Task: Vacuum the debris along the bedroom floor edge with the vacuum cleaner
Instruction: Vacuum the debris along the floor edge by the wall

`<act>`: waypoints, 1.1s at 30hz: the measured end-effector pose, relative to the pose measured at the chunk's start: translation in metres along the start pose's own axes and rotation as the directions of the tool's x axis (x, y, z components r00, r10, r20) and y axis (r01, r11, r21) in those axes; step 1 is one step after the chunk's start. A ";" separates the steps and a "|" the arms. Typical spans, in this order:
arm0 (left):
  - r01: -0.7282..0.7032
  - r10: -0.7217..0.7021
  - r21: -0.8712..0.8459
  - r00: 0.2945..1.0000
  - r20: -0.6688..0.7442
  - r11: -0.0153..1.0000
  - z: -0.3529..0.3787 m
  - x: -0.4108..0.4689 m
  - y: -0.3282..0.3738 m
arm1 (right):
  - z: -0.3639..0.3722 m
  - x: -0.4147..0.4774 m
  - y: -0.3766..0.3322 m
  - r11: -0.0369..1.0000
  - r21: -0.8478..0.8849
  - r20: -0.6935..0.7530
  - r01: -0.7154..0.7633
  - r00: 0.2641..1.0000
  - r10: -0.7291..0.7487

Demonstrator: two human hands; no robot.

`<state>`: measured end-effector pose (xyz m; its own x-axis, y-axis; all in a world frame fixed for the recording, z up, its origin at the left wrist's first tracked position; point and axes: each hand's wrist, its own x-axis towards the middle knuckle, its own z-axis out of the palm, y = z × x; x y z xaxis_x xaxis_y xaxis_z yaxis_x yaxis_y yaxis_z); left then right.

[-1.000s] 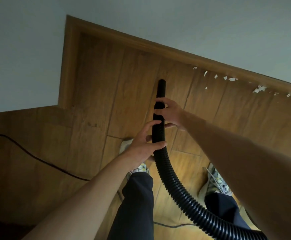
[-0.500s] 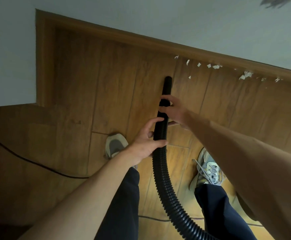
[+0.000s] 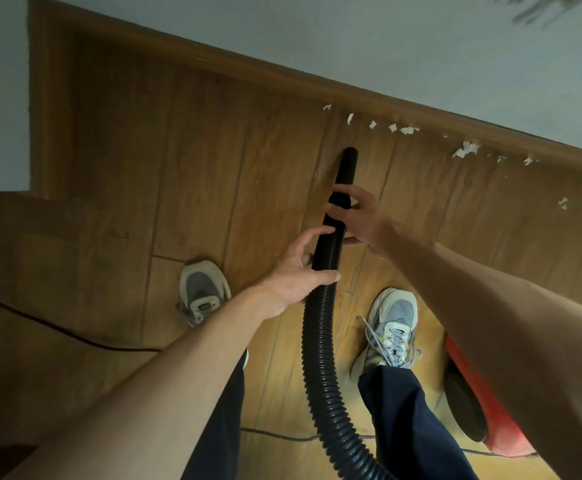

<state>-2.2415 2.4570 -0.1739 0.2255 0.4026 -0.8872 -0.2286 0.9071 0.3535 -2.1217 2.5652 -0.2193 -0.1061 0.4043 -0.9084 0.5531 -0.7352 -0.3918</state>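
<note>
I hold a black ribbed vacuum hose with both hands. My left hand grips the ribbed part, and my right hand grips the smooth black nozzle further up. The nozzle tip points toward the wooden skirting board, a short way from it. White paper scraps lie along the floor edge to the right of the tip, with more scraps further right. The red vacuum cleaner body sits at the lower right, partly hidden by my right arm.
My two feet in grey sneakers stand on the wooden plank floor. A thin black cable runs across the floor on the left. The wall steps out at a corner at the upper left.
The view has shifted so the wall and scraps sit closer to the nozzle. Both feet have come into view further apart, and the red vacuum body has appeared at the lower right.
</note>
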 end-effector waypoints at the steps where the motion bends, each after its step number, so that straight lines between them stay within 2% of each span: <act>1: -0.004 0.004 0.004 1.000 -0.001 1.000 0.002 0.001 0.001 | -0.002 0.000 -0.001 1.000 0.001 0.001 -0.002 1.000 0.002; 19: -0.049 0.050 0.031 0.998 -0.026 0.998 -0.009 0.013 0.024 | 0.000 0.019 -0.038 0.998 -0.053 -0.041 0.038 0.998 -0.040; 33: -0.065 0.062 -0.034 0.996 -0.059 0.997 -0.009 0.018 0.027 | 0.002 0.023 -0.050 0.996 -0.084 -0.031 0.041 0.999 -0.044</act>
<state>-2.2519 2.4877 -0.1827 0.1546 0.4505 -0.8793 -0.2748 0.8745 0.3997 -2.1538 2.6102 -0.2209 -0.1047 0.4530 -0.8854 0.6158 -0.6695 -0.4153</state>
